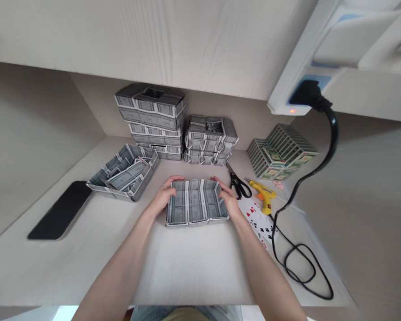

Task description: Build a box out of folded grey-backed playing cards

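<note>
In the middle of the desk sits an open, shallow box made of folded playing cards (195, 203), its grey patterned card backs showing inside. My left hand (164, 195) grips its left wall, thumb over the rim and fingers behind. On the opposite side my right hand (227, 196) holds the right wall the same way. Close to my right hand lie black scissors (239, 186), a yellow glue gun (263, 195) and loose playing cards (257, 223) showing hearts and spades.
Behind are stacked card boxes (150, 116) and a shorter stack (210, 138). A larger card tray (143, 185) holding folded cards and a black phone (62, 209) lie left. Card packs (280, 151) stand right. A black cord (332, 138) hangs from the power strip (287, 96).
</note>
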Demonstrator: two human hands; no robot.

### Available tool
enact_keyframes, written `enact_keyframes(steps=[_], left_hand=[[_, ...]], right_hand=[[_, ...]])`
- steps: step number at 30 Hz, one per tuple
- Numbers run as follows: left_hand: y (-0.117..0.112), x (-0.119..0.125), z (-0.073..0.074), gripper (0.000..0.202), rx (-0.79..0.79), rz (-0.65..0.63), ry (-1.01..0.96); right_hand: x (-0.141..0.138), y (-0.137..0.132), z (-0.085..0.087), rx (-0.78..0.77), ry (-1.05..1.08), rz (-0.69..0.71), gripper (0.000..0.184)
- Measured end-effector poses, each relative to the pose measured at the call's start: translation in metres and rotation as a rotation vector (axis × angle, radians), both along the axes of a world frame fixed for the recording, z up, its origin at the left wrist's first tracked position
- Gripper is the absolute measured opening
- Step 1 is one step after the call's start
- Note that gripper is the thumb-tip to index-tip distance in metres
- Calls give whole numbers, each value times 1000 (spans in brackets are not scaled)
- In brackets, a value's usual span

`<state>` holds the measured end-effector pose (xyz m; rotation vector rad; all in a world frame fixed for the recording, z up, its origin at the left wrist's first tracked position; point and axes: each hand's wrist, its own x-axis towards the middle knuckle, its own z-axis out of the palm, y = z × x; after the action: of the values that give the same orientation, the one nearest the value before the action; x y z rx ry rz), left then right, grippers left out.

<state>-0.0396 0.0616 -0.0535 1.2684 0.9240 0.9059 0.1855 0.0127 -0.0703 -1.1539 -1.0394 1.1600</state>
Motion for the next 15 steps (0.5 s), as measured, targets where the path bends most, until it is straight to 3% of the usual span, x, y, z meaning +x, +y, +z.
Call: enact_keyframes(steps=[4,7,9,12,15], left_hand=[[-1,3,3,33,28,52,61],[0,5,3,21,1,147,-60],[2,4,2,27,-73,207,-205],[4,3,2,35,-147,246,-365],[3,2,4,41,-140,226,-376]], right_hand=[[-4,-5,8,-15,-120,13,45],[-7,-7,11,9,-124,-53,28],[-8,-7,11,27,-99,-127,23],[-9,-5,10,58,-63,-200,29],[-10,-4,8,49,-36,-162,35]])
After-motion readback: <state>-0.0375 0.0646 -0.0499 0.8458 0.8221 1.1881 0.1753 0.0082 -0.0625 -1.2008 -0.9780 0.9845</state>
